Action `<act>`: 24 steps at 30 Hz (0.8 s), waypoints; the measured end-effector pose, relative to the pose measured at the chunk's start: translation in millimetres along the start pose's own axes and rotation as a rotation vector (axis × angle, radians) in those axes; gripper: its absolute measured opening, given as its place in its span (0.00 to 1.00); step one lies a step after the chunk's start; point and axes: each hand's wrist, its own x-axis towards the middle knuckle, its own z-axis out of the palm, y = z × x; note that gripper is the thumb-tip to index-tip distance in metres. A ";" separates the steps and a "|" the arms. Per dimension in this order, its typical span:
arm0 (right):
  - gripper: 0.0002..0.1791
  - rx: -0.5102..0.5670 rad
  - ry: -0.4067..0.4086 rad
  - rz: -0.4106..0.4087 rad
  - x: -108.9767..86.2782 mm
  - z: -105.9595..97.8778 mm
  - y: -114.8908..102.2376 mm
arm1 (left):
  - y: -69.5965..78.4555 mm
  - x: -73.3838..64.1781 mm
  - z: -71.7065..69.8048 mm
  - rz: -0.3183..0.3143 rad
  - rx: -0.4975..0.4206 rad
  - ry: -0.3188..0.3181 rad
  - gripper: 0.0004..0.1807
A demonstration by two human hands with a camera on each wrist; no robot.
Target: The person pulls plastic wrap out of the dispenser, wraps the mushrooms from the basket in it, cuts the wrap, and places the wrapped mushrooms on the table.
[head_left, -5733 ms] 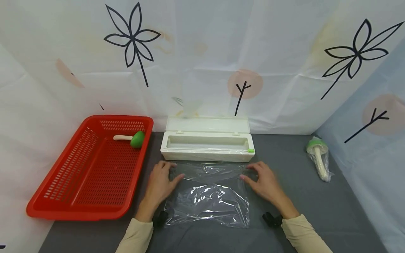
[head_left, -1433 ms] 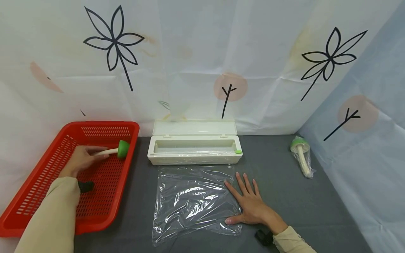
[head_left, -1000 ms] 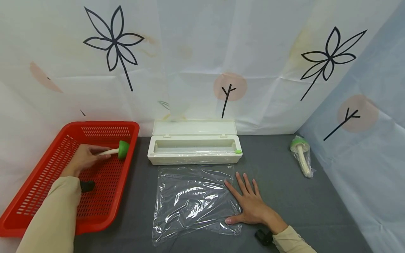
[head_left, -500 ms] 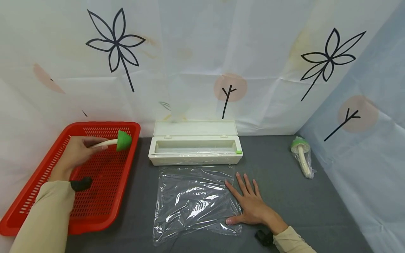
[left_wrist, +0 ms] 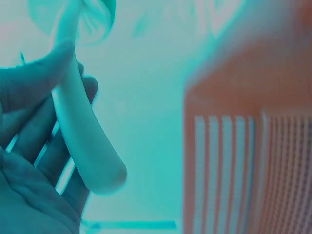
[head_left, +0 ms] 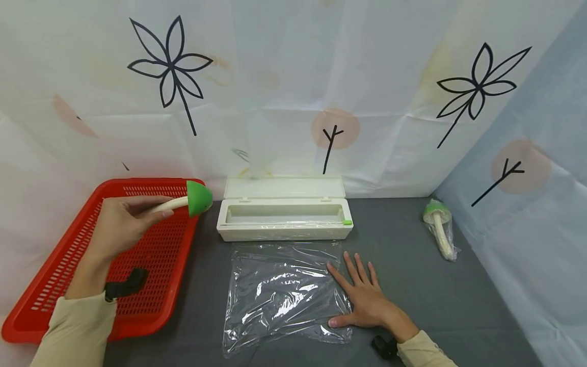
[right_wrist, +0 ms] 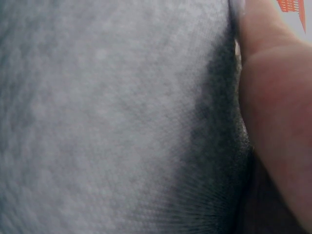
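Note:
My left hand (head_left: pixel 116 221) pinches the white stem of a toy mushroom (head_left: pixel 199 198), whose green cap points right over the red basket's far right corner. In the left wrist view the stem (left_wrist: pixel 87 131) passes between thumb and fingers, its rounded end free. A sheet of clear plastic wrap (head_left: pixel 275 290) lies wrinkled on the grey table. Spread flat, my right hand (head_left: pixel 367 303) rests on the sheet's right edge. The right wrist view shows mostly grey cloth and part of that hand (right_wrist: pixel 278 92).
The red basket (head_left: pixel 161 316) stands at left. Behind the sheet is a white wrap dispenser (head_left: pixel 284 233) with its lid (head_left: pixel 284 187) raised and a green tab at right. A second mushroom (head_left: pixel 441 232), wrapped in clear film, lies far right. Printed cloth walls (head_left: pixel 275 66) close the back and sides.
My left hand left the sheet, took the mushroom from inside the basket and has lifted it up and rightwards. My right hand moved onto the sheet's right edge and has stayed there.

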 end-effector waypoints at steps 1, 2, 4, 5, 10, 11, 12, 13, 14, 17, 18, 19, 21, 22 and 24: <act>0.69 -0.001 0.000 0.000 0.1 0.4 0.0 | 5.9 -4.1 5.5 0.015 -0.018 -0.001 0.18; 0.69 -0.003 0.002 -0.001 0.1 0.8 0.0 | 11.8 -8.0 12.1 0.035 -0.027 -0.001 0.17; 0.69 -0.006 0.005 -0.002 0.2 1.3 0.0 | 22.9 -15.1 25.5 0.066 -0.040 -0.008 0.16; 0.69 -0.009 0.006 -0.001 0.2 1.5 0.0 | 28.4 -18.7 32.9 0.067 -0.047 -0.013 0.16; 0.69 -0.017 0.009 0.001 0.0 1.5 -0.4 | 48.4 -33.5 75.8 0.060 -0.084 -0.020 0.14; 0.69 -0.017 0.010 0.000 -0.1 1.5 -0.6 | 50.5 -35.9 84.7 0.053 -0.102 -0.025 0.14; 0.69 -0.018 0.012 -0.001 -0.1 1.4 -0.8 | 52.1 -37.9 93.5 0.047 -0.118 -0.029 0.14; 0.69 -0.018 0.014 -0.003 -0.2 1.3 -0.9 | 53.0 -39.6 102.2 0.043 -0.134 -0.037 0.14; 0.69 -0.017 0.016 -0.005 -0.2 1.3 -1.1 | 53.8 -41.1 110.7 0.045 -0.152 -0.050 0.14; 0.69 -0.021 0.011 -0.003 -0.2 1.2 -1.4 | 55.0 -45.9 136.7 0.029 -0.187 -0.088 0.12; 0.69 -0.022 0.012 -0.003 -0.2 1.1 -1.4 | 55.3 -47.6 145.4 0.023 -0.191 -0.099 0.12; 0.69 -0.020 0.011 -0.001 -0.3 1.0 -1.3 | 55.3 -49.4 154.0 0.012 -0.197 -0.112 0.12; 0.70 -0.019 0.009 0.004 -0.1 0.8 -1.2 | 55.0 -53.2 170.8 -0.010 -0.192 -0.128 0.11; 0.70 -0.018 0.008 0.005 -0.1 0.8 -1.2 | 54.9 -55.0 178.7 -0.018 -0.188 -0.139 0.11; 0.70 -0.013 0.006 0.007 -0.1 0.4 -1.4 | 54.4 -58.1 193.4 -0.026 -0.180 -0.163 0.11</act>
